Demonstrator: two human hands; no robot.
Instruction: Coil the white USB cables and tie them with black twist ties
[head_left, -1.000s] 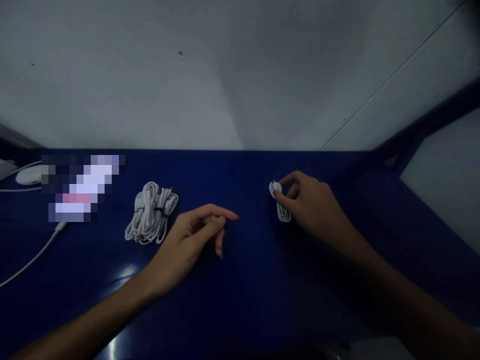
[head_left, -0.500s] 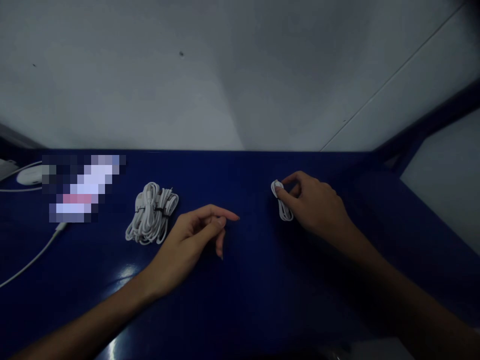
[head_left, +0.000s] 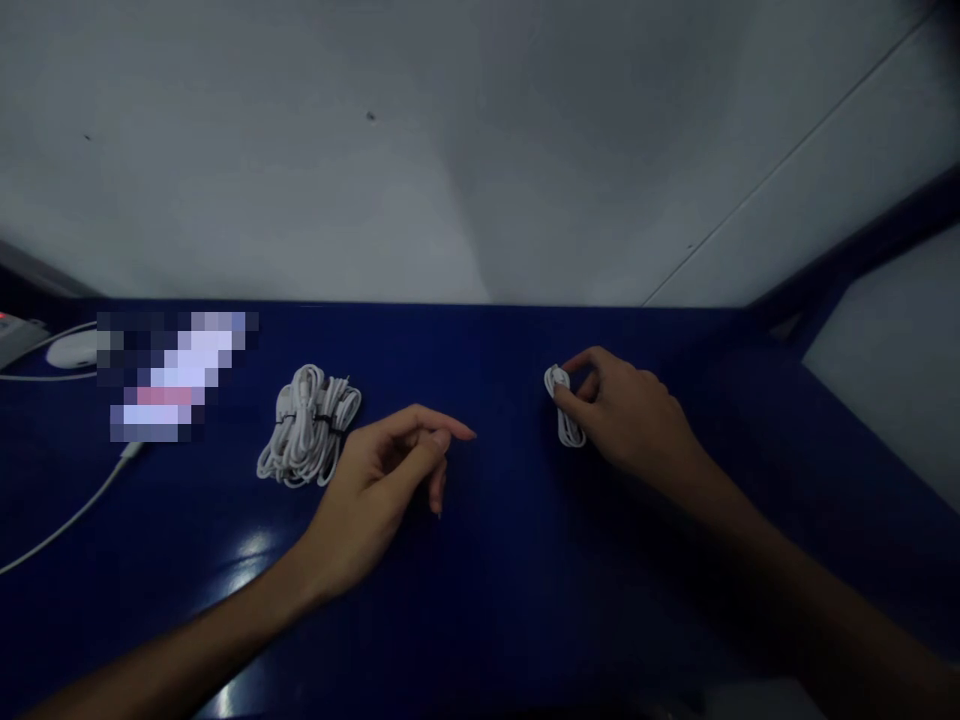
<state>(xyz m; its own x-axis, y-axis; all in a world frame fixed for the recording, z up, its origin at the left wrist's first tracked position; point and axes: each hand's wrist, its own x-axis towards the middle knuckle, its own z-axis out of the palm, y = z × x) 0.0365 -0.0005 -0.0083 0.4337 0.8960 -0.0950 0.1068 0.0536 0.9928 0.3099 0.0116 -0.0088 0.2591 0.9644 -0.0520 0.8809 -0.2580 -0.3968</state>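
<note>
On the right, my right hand (head_left: 626,410) pinches a coiled white cable (head_left: 571,428) between thumb and fingers, at the coil's far end. The coil is at the table surface; whether it rests there or is slightly raised I cannot tell. My left hand (head_left: 394,470) hovers near the middle with nothing in it, its index finger stretched out to the right and the other fingers loosely bent. Just left of that hand lies a pile of coiled white cables (head_left: 304,430), bound with dark ties.
Everything lies on a blue glossy table (head_left: 480,600). At the left is a blurred-out lit device (head_left: 184,370) with a white cord (head_left: 90,515) plugged into its near end. A white rounded object (head_left: 71,349) sits beyond it. A pale wall (head_left: 375,200) rises behind the table.
The view has shifted slightly, so the pile and lit device appear a little farther right. Both hands keep nearly the same pose, and the right still pinches the cable.
</note>
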